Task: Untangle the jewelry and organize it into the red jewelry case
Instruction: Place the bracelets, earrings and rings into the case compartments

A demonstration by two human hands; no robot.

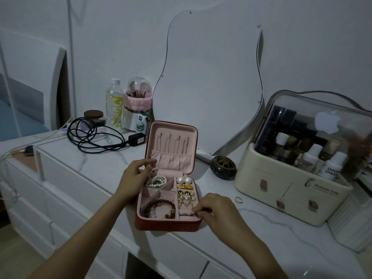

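Note:
The red jewelry case (167, 225) lies open on the white dresser, its pink lid upright with several thin chains (174, 143) hanging inside. A pearl bracelet (157, 181) fills the back left compartment and a red bead bracelet (161, 208) the front left one. Pearl studs (184, 180), gold pieces and several earrings (186, 196) sit in the right-hand slots. My left hand (134, 178) rests on the case's left edge by the lid's bottom corner. My right hand (213, 208) pinches a small ring (192, 214) at the front right slot. A loose ring (238, 199) lies on the dresser to the right.
A cream cosmetics organizer (287, 188) with bottles stands at right, a dark round incense holder (222, 167) beside the case. A wavy mirror (209, 81) leans on the wall behind. A black cable and adapter (96, 137), a water bottle (114, 103) and a brush holder (137, 105) sit at back left.

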